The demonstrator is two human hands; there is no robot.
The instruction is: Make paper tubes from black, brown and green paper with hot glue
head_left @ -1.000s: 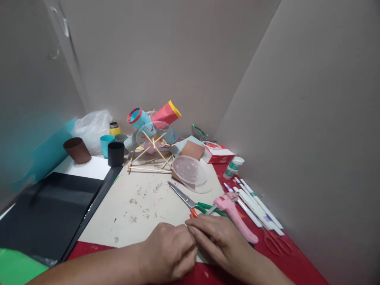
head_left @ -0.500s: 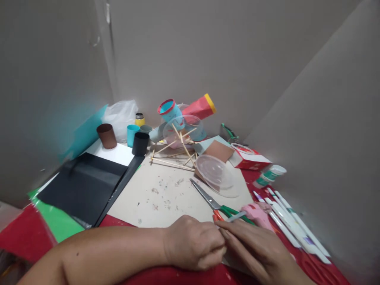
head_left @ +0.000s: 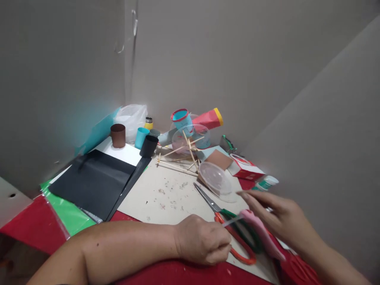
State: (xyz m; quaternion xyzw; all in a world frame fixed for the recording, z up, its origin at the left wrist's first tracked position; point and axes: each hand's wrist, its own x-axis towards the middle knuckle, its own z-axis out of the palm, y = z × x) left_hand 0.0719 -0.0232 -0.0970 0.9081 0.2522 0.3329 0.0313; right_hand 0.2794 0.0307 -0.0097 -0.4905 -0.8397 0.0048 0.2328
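Note:
My left hand (head_left: 204,241) rests on the beige board (head_left: 166,198) near the front edge. Its fingers are curled and pinched together, and whatever they hold is hidden. Just to its right lie scissors (head_left: 209,199) with green and orange handles, and a pink glue gun (head_left: 263,235) whose thin grey tip points at my left hand. Above the glue gun hovers my right hand (head_left: 276,217), fingers stretched out and apart, holding nothing.
A black sheet (head_left: 95,182) lies over green (head_left: 68,213) and red sheets at the left. Behind stand a brown cup (head_left: 118,135), a black cup (head_left: 149,145), a stick frame with coloured tubes (head_left: 190,134), a clear lid (head_left: 215,179), a red-white box (head_left: 246,168) and a glue bottle (head_left: 265,183). Cardboard walls close in on all sides.
My right hand has left my left hand, moving right and up with fingers spread over the glue gun. The view has swung left. My left hand stays curled in place.

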